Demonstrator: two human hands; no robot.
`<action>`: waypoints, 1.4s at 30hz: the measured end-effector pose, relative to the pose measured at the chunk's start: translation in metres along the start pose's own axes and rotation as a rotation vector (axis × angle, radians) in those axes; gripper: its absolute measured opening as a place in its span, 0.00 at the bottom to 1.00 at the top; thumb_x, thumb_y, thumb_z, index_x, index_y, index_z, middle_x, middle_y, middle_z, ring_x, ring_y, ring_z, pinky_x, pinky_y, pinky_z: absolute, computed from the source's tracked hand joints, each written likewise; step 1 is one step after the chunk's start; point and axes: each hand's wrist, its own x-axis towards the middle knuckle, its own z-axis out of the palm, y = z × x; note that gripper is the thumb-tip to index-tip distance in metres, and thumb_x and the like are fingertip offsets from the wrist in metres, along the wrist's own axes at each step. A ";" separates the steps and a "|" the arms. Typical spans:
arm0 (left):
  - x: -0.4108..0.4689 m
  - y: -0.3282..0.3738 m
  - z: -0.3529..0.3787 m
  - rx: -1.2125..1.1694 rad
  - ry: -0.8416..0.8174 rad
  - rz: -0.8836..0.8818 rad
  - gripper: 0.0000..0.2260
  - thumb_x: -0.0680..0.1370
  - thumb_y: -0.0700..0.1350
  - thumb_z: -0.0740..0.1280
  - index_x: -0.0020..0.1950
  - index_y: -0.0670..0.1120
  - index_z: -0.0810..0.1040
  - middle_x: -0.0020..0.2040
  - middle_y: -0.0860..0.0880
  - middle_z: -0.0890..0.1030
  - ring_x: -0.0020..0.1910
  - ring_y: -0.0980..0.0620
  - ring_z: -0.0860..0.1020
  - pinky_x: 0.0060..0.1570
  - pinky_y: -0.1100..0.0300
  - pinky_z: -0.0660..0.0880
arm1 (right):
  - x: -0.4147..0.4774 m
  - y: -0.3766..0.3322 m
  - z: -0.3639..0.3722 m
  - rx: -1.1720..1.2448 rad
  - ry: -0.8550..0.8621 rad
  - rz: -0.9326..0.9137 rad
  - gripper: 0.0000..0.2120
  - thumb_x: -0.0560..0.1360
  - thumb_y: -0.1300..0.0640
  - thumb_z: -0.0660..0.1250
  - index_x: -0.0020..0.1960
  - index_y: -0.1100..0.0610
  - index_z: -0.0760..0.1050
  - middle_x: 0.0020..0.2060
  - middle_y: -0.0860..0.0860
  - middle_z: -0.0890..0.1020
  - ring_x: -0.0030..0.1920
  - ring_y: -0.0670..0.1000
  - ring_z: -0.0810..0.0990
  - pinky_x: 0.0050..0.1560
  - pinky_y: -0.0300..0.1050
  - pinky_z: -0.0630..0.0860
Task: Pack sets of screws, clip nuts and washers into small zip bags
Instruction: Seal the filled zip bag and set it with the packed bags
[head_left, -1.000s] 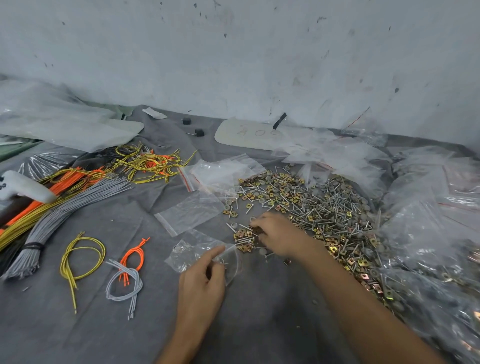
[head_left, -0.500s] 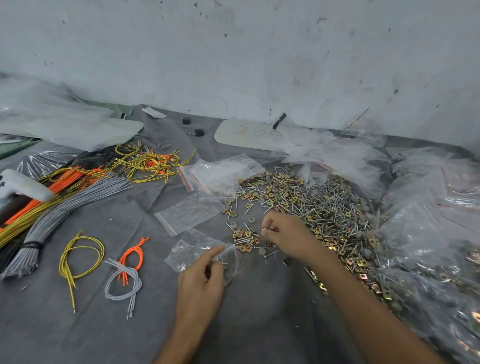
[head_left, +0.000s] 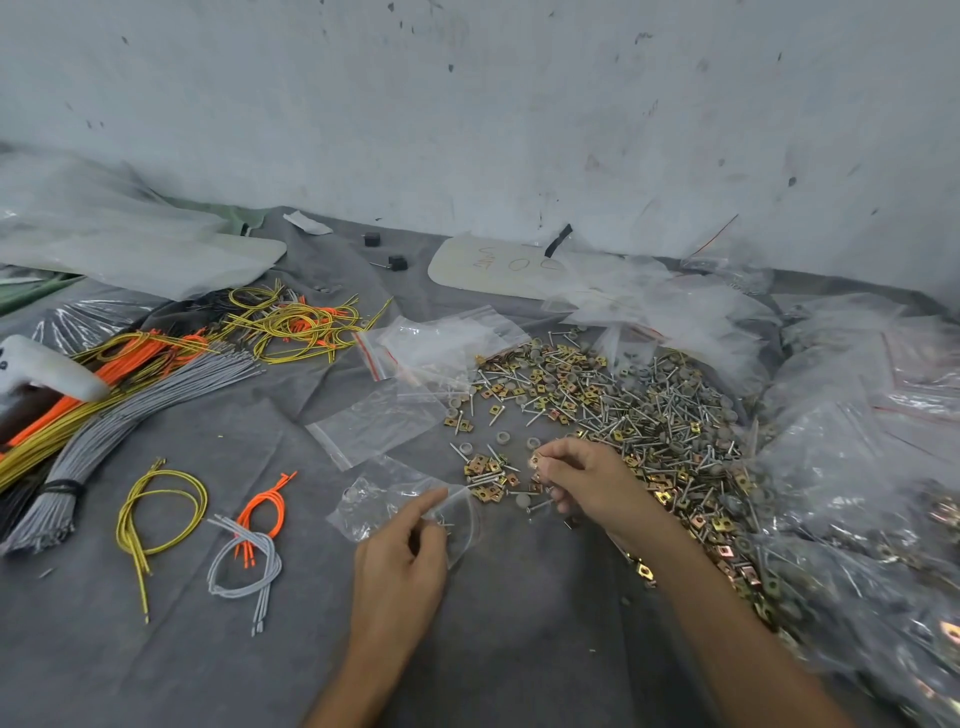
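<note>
Golden clip nut (head_left: 536, 460) in right grip (head_left: 584, 480)

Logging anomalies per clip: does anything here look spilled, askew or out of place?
Nothing damaged. The heap of screws, clip nuts and washers lies loose and mixed on the grey cloth, some under the plastic bags at right.

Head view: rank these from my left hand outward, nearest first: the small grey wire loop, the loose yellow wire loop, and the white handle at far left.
1. Grey wire loop, just left of the left hand that holds the zip bag.
2. Yellow wire loop, further left.
3. White handle, at the far left edge and further back.
</note>
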 end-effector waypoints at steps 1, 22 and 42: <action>0.000 0.000 0.000 0.000 -0.002 -0.002 0.17 0.75 0.43 0.63 0.58 0.59 0.83 0.31 0.54 0.81 0.27 0.58 0.74 0.32 0.64 0.72 | 0.000 0.000 0.000 -0.080 0.017 -0.008 0.03 0.79 0.61 0.68 0.51 0.55 0.80 0.37 0.50 0.81 0.32 0.43 0.77 0.32 0.40 0.76; 0.000 0.003 -0.002 0.001 -0.031 0.005 0.17 0.75 0.44 0.63 0.59 0.58 0.83 0.33 0.57 0.82 0.30 0.61 0.77 0.34 0.69 0.72 | -0.070 -0.023 0.081 -0.526 -0.118 -0.374 0.07 0.75 0.62 0.69 0.49 0.52 0.83 0.42 0.46 0.84 0.43 0.41 0.80 0.47 0.35 0.74; 0.001 -0.001 0.002 -0.007 0.004 0.029 0.18 0.73 0.47 0.60 0.58 0.57 0.83 0.29 0.61 0.78 0.26 0.64 0.72 0.31 0.71 0.68 | -0.071 -0.003 0.009 -0.919 0.189 -0.241 0.07 0.80 0.50 0.65 0.56 0.46 0.78 0.51 0.45 0.78 0.52 0.49 0.79 0.52 0.46 0.75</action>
